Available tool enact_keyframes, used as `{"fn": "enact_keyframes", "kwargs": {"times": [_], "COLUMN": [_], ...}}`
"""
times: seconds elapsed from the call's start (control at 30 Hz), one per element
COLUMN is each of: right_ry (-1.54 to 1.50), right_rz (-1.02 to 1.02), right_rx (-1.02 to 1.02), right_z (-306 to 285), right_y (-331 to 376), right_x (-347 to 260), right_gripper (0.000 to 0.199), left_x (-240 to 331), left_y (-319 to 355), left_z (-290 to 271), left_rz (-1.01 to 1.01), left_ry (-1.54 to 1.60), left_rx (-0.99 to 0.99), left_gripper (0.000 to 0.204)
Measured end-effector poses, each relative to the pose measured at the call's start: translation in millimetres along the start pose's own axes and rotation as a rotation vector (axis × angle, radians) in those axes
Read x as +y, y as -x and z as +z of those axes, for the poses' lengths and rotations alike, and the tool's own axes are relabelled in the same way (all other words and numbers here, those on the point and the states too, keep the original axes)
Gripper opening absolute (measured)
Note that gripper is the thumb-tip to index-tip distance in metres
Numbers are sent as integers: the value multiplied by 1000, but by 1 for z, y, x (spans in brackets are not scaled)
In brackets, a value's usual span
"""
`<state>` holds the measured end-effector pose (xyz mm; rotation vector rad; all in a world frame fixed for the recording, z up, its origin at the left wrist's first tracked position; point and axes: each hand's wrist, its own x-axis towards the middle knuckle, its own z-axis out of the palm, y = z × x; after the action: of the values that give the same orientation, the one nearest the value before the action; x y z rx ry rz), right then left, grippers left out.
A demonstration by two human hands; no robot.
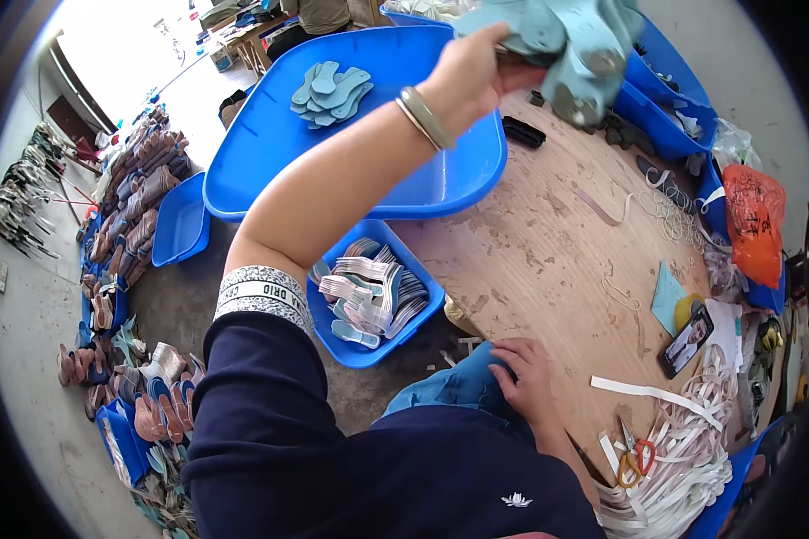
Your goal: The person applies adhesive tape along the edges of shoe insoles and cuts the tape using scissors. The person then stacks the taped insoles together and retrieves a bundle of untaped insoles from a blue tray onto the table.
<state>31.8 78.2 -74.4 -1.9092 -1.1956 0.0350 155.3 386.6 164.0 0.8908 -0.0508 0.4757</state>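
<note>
My left hand [472,85] is raised over the far part of the table, closed around a bunch of pale blue-green insoles [593,45]. Part of the bunch runs out of the top of the picture. Below that arm is a big blue tub [377,193], with a small pile of similar insoles [331,93] on its floor. My right hand [523,377] lies at the near edge of the wooden table, by my blue-clad leg, its fingers loosely stretched with nothing in them. Closer to me, a smaller blue basket [360,357] holds many more insoles [377,287] in stacks.
Scissors [634,454] and a heap of white strips [692,449] lie at the table's near right. Beyond them are a phone [686,340], yellow tape [688,310] and an orange bag [753,225]. Stacked footwear [139,198] and a blue bin [182,220] line the left.
</note>
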Motion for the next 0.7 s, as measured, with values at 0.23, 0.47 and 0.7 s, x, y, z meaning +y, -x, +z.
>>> {"fn": "enact_keyframes", "kwargs": {"times": [0.23, 0.47, 0.7], "right_ry": [-121, -141, -116], "right_rz": [57, 256, 278], "right_rx": [72, 157, 141], "right_z": [-23, -57, -70], "right_y": [25, 61, 81], "right_x": [-13, -14, -6], "right_gripper": [19, 18, 18], "left_x": [-128, -216, -234], "left_y": [103, 129, 133], "left_z": [24, -11, -12], "left_rz": [-437, -349, -234], "left_ry": [5, -161, -113], "left_rx": [-28, 123, 191], "left_gripper": [40, 34, 33]}}
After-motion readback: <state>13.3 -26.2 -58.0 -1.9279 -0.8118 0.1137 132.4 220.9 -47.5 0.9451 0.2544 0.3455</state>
